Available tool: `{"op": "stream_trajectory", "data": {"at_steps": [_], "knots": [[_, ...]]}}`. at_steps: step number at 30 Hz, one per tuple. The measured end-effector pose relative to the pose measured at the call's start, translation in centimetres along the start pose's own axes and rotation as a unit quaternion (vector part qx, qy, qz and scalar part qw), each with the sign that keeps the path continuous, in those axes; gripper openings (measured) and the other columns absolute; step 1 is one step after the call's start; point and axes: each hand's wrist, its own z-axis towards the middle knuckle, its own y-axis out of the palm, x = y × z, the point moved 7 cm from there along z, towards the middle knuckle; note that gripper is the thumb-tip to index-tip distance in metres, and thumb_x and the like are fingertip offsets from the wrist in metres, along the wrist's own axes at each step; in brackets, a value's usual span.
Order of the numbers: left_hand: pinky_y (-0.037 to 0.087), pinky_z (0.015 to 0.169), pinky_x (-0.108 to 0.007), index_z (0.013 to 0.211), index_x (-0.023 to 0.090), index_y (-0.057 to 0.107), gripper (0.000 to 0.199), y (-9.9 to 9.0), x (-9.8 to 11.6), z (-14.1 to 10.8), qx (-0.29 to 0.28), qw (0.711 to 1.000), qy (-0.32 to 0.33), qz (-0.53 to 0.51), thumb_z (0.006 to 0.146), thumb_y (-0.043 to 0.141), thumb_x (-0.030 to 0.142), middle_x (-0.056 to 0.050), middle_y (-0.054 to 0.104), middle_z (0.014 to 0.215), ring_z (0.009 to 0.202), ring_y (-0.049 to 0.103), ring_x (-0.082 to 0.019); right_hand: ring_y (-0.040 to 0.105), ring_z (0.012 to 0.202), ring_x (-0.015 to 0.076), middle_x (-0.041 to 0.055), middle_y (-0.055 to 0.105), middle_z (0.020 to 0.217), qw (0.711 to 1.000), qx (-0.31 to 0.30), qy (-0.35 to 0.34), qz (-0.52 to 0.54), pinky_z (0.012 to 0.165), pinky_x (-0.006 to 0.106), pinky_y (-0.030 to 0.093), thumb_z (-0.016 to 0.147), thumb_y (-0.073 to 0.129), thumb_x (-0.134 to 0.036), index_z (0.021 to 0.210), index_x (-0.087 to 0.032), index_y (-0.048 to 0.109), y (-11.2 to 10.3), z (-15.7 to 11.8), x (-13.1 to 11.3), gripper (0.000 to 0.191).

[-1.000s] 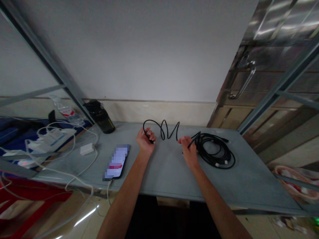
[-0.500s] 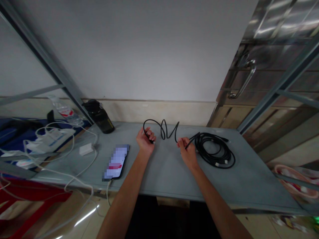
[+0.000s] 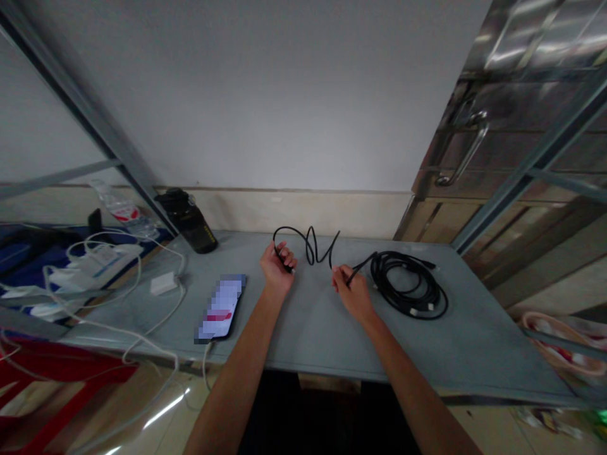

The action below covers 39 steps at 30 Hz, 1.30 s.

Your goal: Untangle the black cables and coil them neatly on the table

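Note:
A thin black cable (image 3: 310,246) runs in loose waves between my two hands above the grey tabletop (image 3: 303,322). Its end sits inside the curled fingers of my left hand (image 3: 278,265), which is closed on it. My right hand (image 3: 349,287) pinches the same cable farther along. From there it leads right into a round coil of black cable (image 3: 410,284) lying on the table, with small pale-tipped connectors at its edge. To the left of my left hand lies a phone (image 3: 220,308) with a lit, blurred screen and a white cord at its lower end.
A black bottle (image 3: 190,221) stands at the back left. White cords, a white adapter (image 3: 164,284) and a power strip (image 3: 102,262) lie farther left beside a clear plastic bottle (image 3: 126,212). Grey metal posts (image 3: 526,170) flank the table, and a wall closes off its back.
My right hand has moved slightly left along the cable, toward my left hand. My left hand stays nearly still, and the coil has hardly shifted.

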Motion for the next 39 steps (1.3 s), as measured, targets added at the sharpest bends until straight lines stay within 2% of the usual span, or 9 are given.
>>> {"op": "stream_trajectory", "data": {"at_steps": [7, 13, 17, 25, 30, 32, 35, 37, 39], "knots": [[0.032, 0.044, -0.024, 0.091, 0.019, 0.068, 0.020, -0.2, -0.1, 0.1, 0.015, 1.000, -0.010, 0.015, 0.101, 0.067, 0.036, 0.008, 0.047, 0.062, 0.044, 0.040, -0.009, 0.055, 0.058, 0.0183, -0.0021, 0.060, 0.062, 0.998, -0.060, -0.018, -0.032, 0.062, 0.032, 0.038, 0.110, 0.055, -0.067, 0.073, -0.028, 0.060, 1.2, -0.5, -0.2, 0.054], [0.032, 0.044, -0.024, 0.089, 0.018, 0.067, 0.022, 0.1, -0.2, 0.1, 0.011, 1.000, -0.015, 0.022, 0.104, 0.061, 0.033, 0.007, 0.047, 0.062, 0.044, 0.040, -0.008, 0.052, 0.057, 0.0184, -0.0015, 0.058, 0.061, 0.997, -0.067, -0.024, -0.040, 0.062, 0.033, 0.034, 0.107, 0.059, -0.065, 0.071, -0.029, 0.059, 1.3, -0.6, -0.7, 0.051], [0.032, 0.044, -0.024, 0.089, 0.018, 0.067, 0.019, 0.2, -0.3, 0.1, 0.007, 1.000, -0.018, 0.025, 0.102, 0.066, 0.033, 0.007, 0.047, 0.062, 0.044, 0.040, -0.008, 0.054, 0.057, 0.0195, -0.0006, 0.060, 0.061, 0.997, -0.073, -0.020, -0.033, 0.063, 0.033, 0.035, 0.107, 0.060, -0.065, 0.072, -0.029, 0.060, 1.4, -0.5, -0.8, 0.050], [0.032, 0.043, -0.024, 0.090, 0.018, 0.068, 0.020, 0.4, -0.4, 0.2, 0.013, 0.998, 0.001, 0.065, 0.100, 0.069, 0.034, 0.007, 0.047, 0.062, 0.046, 0.042, -0.009, 0.059, 0.065, 0.0209, 0.0007, 0.066, 0.073, 0.997, -0.042, -0.052, -0.037, 0.067, 0.033, 0.038, 0.111, 0.057, -0.055, 0.091, -0.030, 0.068, 1.1, -0.5, -1.1, 0.034], [0.033, 0.042, -0.023, 0.090, 0.015, 0.072, 0.026, 1.1, -0.8, 0.0, -0.008, 0.993, 0.012, 0.117, 0.102, 0.069, 0.039, 0.007, 0.049, 0.062, 0.047, 0.044, -0.008, 0.064, 0.077, 0.0233, 0.0025, 0.068, 0.084, 0.994, -0.064, -0.046, -0.075, 0.075, 0.034, 0.044, 0.114, 0.049, -0.054, 0.100, -0.028, 0.063, 1.4, -0.4, -0.5, 0.032], [0.038, 0.044, -0.023, 0.094, 0.016, 0.075, 0.028, 1.4, -1.2, -0.1, -0.015, 0.990, 0.007, 0.142, 0.102, 0.070, 0.042, 0.005, 0.057, 0.067, 0.051, 0.052, -0.009, 0.068, 0.087, 0.0246, 0.0047, 0.071, 0.094, 0.992, -0.070, -0.048, -0.089, 0.082, 0.036, 0.048, 0.115, 0.046, -0.054, 0.107, -0.027, 0.062, 1.4, -0.3, -0.4, 0.033], [0.056, 0.057, -0.025, 0.106, 0.016, 0.079, 0.035, 1.8, -2.5, -0.3, -0.039, 0.981, -0.031, 0.186, 0.105, 0.068, 0.050, -0.003, 0.074, 0.086, 0.071, 0.072, -0.015, 0.072, 0.099, 0.0254, 0.0075, 0.075, 0.106, 0.991, -0.064, -0.055, -0.100, 0.090, 0.037, 0.052, 0.117, 0.042, -0.054, 0.114, -0.027, 0.062, 1.3, -0.3, -0.3, 0.034], [0.063, 0.070, -0.029, 0.111, 0.017, 0.080, 0.039, 2.0, -3.5, -0.4, -0.060, 0.975, -0.063, 0.205, 0.107, 0.066, 0.053, -0.007, 0.080, 0.097, 0.084, 0.078, -0.018, 0.072, 0.099, 0.0255, 0.0079, 0.075, 0.107, 0.991, -0.054, -0.057, -0.106, 0.090, 0.037, 0.053, 0.117, 0.043, -0.054, 0.112, -0.027, 0.061, 1.2, -0.3, -0.2, 0.033], [0.065, 0.075, -0.031, 0.114, 0.018, 0.080, 0.039, 2.1, -4.2, -0.5, -0.077, 0.970, -0.081, 0.216, 0.107, 0.067, 0.054, -0.009, 0.082, 0.101, 0.087, 0.079, -0.020, 0.072, 0.097, 0.0257, 0.0079, 0.075, 0.105, 0.992, -0.034, -0.055, -0.108, 0.089, 0.037, 0.053, 0.117, 0.044, -0.053, 0.110, -0.027, 0.060, 0.9, -0.2, 0.0, 0.032]]}}
